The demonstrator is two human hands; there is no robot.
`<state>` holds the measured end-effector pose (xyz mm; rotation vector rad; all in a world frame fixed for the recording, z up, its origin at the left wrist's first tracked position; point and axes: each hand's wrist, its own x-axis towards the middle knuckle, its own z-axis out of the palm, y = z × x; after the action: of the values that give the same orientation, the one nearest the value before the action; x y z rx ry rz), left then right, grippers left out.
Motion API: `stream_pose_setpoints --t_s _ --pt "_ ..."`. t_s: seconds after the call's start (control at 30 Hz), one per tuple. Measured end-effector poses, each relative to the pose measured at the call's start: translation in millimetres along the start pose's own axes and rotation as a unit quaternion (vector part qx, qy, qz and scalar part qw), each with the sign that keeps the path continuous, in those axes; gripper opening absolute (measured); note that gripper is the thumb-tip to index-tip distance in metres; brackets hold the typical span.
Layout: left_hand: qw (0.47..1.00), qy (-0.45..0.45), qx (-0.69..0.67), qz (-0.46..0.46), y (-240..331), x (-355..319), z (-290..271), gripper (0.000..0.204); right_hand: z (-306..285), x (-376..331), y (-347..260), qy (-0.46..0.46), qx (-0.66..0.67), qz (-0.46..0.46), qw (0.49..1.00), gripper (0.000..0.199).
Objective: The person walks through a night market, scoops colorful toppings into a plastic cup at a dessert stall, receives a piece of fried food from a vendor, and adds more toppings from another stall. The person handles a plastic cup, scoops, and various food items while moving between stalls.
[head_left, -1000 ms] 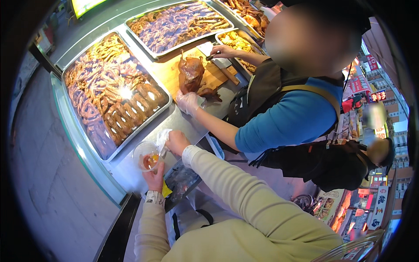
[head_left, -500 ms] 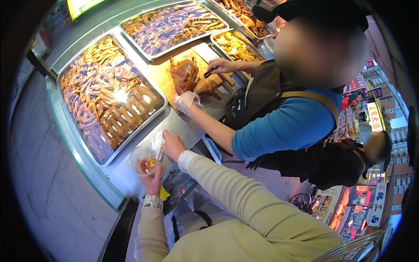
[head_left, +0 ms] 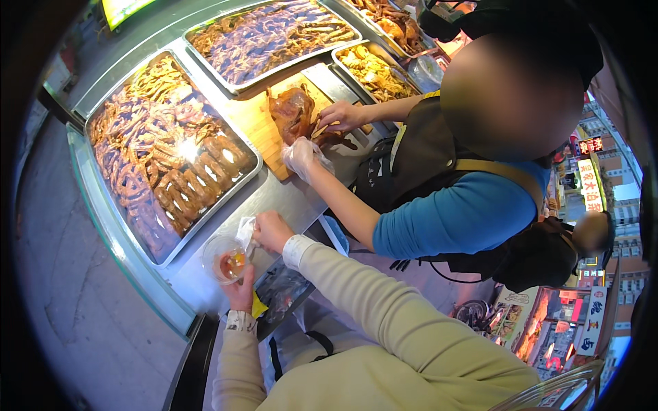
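Gripping cup (head_left: 223, 260) mouth-up, with long axis nearly end-on, in curled left hand (head_left: 240, 292) at its 5 o'clock; pinching white sheet (head_left: 244, 231) in mostly closed right hand (head_left: 273, 231) at 2.

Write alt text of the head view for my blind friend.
A person's left hand holds a clear cup with reddish contents; the right hand holds something thin and white. A co-worker's gloved hand touches a roast bird on a wooden board near food trays.

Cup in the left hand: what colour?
The cup in the left hand is clear, with reddish contents; the head view shows it best.
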<state>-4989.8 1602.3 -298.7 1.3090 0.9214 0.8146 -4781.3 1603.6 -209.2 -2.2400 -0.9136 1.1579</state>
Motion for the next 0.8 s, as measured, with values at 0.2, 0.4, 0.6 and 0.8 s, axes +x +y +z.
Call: stream_pose_setpoints --t_s 0.2,0.4,0.6,0.8 --pt "0.997 -0.014 -0.063 -0.046 4.7 -0.7 -3.5 0.068 14.5 13.9 19.2 0.034 -0.085 -0.070 0.993 0.017" --pt "0.995 -0.007 -0.087 -0.050 10.6 0.1 -0.1 0.068 8.6 16.4 9.1 -0.013 -0.108 -0.041 0.993 0.016" --pt "0.997 -0.004 -0.063 -0.037 9.9 1.2 1.7 0.069 11.2 14.6 11.6 0.016 -0.110 -0.100 0.989 0.012" --pt "0.999 -0.009 -0.041 -0.022 6.6 1.8 -1.8 0.069 6.4 11.9 4.3 -0.015 -0.116 -0.087 0.989 0.012"
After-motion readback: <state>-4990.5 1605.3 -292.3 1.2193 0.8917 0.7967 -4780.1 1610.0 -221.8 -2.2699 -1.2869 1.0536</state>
